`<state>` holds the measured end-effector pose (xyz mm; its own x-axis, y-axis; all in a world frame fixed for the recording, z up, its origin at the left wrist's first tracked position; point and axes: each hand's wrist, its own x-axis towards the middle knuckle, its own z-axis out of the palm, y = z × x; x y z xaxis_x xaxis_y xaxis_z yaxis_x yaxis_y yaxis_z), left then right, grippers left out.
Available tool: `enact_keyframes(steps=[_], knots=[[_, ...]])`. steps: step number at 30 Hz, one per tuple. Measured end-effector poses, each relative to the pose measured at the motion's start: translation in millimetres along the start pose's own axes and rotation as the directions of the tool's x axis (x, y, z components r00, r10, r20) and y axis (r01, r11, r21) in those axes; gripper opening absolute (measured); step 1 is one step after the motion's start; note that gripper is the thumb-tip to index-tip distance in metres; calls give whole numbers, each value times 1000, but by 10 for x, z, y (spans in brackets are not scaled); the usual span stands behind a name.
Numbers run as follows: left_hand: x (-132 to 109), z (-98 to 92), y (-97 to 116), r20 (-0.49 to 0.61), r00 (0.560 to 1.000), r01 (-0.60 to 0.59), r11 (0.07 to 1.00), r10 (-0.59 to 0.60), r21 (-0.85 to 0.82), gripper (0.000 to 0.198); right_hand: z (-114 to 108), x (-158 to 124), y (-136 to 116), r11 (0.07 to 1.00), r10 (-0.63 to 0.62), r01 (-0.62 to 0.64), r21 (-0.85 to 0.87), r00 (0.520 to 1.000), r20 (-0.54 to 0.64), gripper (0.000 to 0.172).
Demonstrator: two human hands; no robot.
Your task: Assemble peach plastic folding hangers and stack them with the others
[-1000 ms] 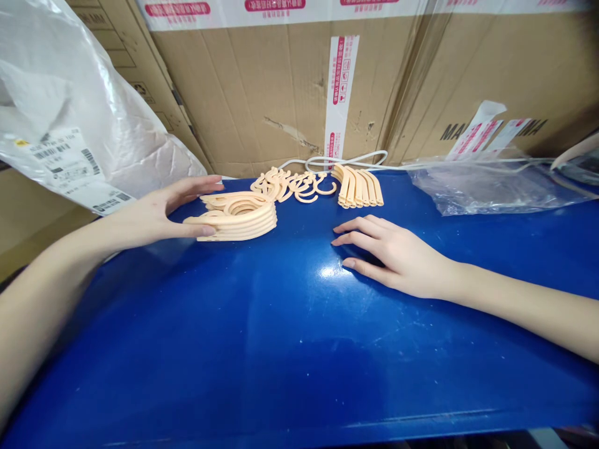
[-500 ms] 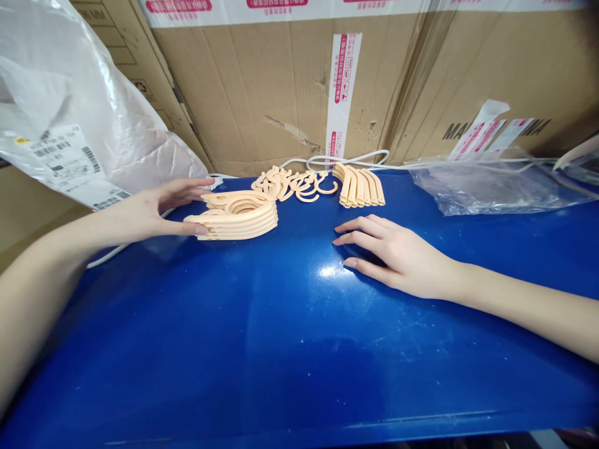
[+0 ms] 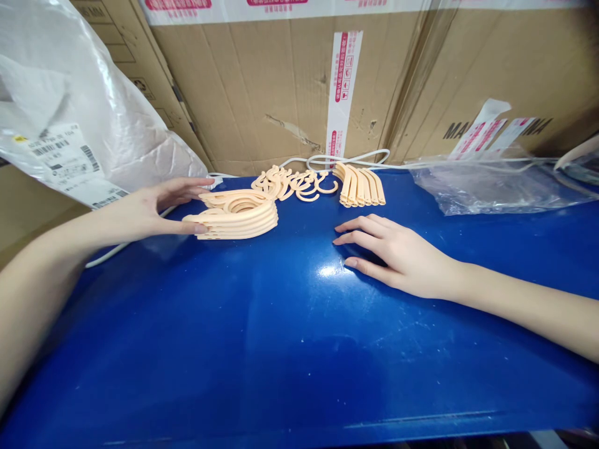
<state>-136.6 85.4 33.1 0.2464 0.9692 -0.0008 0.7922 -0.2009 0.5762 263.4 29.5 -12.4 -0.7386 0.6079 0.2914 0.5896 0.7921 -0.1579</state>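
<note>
My left hand (image 3: pixel 161 209) reaches around the left end of a stack of cream plastic hanger pieces (image 3: pixel 243 226). Its thumb lies against the near side of the stack, and the fingers stretch along the far side, partly hidden behind it. The pieces are curved, with a rounded opening, and lie neatly on top of each other. Behind the stack is a loose pile of cream hanger hooks (image 3: pixel 306 187). To their right, a row of curved hanger arms (image 3: pixel 360 187) lies side by side. My right hand (image 3: pixel 386 252) rests on the table nearby, fingers spread, holding nothing.
Large cardboard boxes (image 3: pixel 262 81) stand along the back of the blue table (image 3: pixel 281 349). A white plastic-wrapped package (image 3: pixel 116 125) leans in at the left. A clear plastic bag (image 3: pixel 496 187) lies at the back right. A white cable (image 3: pixel 349 161) runs along the rear edge.
</note>
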Motion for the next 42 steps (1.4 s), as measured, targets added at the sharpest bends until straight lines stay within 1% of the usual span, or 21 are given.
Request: enact_keyframes(steps=[9, 19, 25, 32, 36, 42], knots=[[3, 12, 10, 2, 999, -42, 999, 42, -17, 89, 3, -1, 0, 1000, -4, 4, 0, 1000, -2, 33], [-3, -7, 1, 11, 1000, -14, 1000, 14, 5, 88, 6, -1, 13, 1000, -15, 15, 3, 1000, -2, 33], [-13, -9, 7, 4, 1000, -23, 999, 23, -42, 88, 7, -2, 2, 1000, 0, 0, 3, 1000, -3, 34], [-52, 5, 83, -18, 999, -48, 994, 46, -101, 87, 12, -7, 11, 1000, -2, 2, -5, 1000, 2, 33], [-25, 9, 55, 9, 999, -40, 996, 41, -85, 88, 14, -3, 11, 1000, -6, 6, 0, 1000, 3, 32], [-7, 7, 9, 10, 999, -30, 997, 31, -73, 86, 7, -2, 3, 1000, 0, 0, -4, 1000, 9, 33]])
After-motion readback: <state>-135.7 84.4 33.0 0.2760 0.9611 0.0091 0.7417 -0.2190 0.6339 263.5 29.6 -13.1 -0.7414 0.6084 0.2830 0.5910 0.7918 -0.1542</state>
